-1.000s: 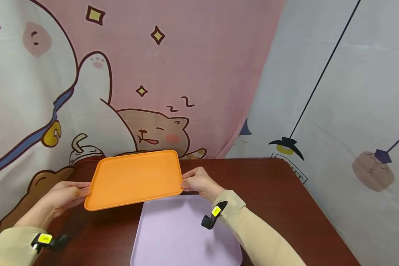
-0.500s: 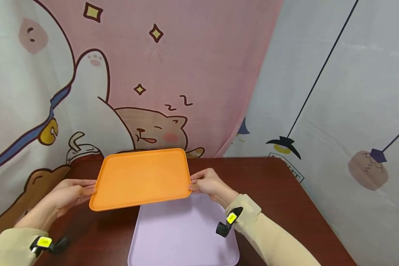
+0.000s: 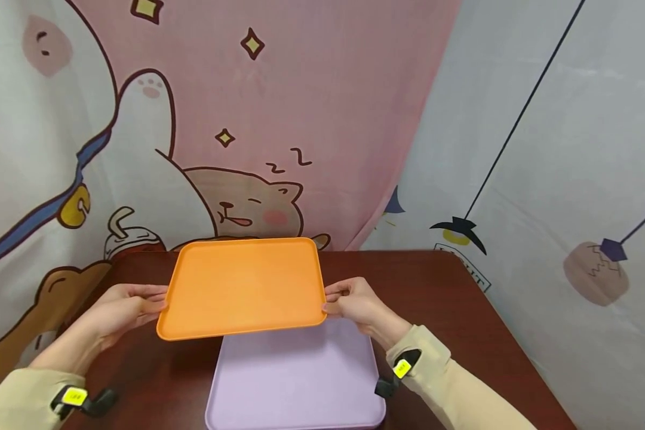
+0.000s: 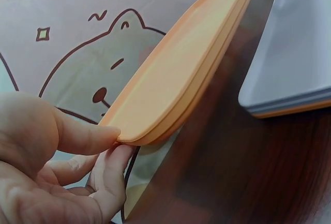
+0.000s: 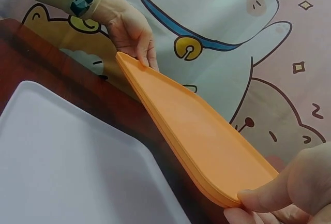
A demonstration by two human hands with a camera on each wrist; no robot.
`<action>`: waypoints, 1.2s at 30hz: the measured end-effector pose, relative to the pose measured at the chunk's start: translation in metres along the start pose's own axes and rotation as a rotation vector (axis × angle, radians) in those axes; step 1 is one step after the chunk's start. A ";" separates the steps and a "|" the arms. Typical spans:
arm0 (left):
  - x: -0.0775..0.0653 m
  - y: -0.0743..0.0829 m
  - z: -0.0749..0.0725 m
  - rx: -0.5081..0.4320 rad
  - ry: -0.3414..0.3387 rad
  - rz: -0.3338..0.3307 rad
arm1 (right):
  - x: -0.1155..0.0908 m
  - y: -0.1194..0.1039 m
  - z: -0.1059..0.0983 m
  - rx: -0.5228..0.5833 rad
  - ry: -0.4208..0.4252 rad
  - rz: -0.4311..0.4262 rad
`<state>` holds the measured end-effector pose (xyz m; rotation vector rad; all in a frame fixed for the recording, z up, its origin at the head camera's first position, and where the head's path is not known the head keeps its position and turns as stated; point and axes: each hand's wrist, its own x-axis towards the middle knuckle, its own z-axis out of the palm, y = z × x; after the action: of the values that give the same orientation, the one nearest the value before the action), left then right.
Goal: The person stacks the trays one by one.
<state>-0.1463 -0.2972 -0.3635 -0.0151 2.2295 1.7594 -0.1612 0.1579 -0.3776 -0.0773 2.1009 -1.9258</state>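
Observation:
Orange trays (image 3: 247, 286), nested in a stack whose layered edges show in both wrist views, hang tilted above the table. My left hand (image 3: 120, 312) pinches their left end, thumb on top and fingers beneath. At the right end my right hand (image 3: 362, 306) pinches the rim in the same way. In the left wrist view the left thumb (image 4: 85, 135) presses on the tray corner. Below and nearer to me lie lilac trays (image 3: 295, 382), stacked on the table, with an orange edge (image 4: 295, 111) under them. The orange trays overhang the far edge of this stack.
A dark reddish-brown table (image 3: 430, 316) carries the lilac stack. Behind it hangs a pink and white cloth (image 3: 328, 107) with cartoon animals, and a pale cloth (image 3: 543, 149) hangs at the right. A wrist camera (image 3: 400, 373) sits by each sleeve cuff.
Both hands have moved to the right with the orange trays, which now sit more level from left to right. The lilac stack stays on the table; more of its right side shows.

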 end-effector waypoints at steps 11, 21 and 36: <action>-0.004 0.003 0.019 -0.002 0.026 0.022 | -0.021 0.007 -0.011 0.035 0.045 0.004; -0.009 0.001 0.034 -0.026 0.011 0.033 | -0.037 0.012 -0.022 0.044 0.046 0.021; -0.017 -0.003 0.059 -0.058 -0.021 0.059 | -0.061 0.023 -0.044 0.066 0.018 0.039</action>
<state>-0.1159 -0.2448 -0.3742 0.0563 2.1851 1.8455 -0.1105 0.2168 -0.3865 -0.0052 2.0321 -1.9783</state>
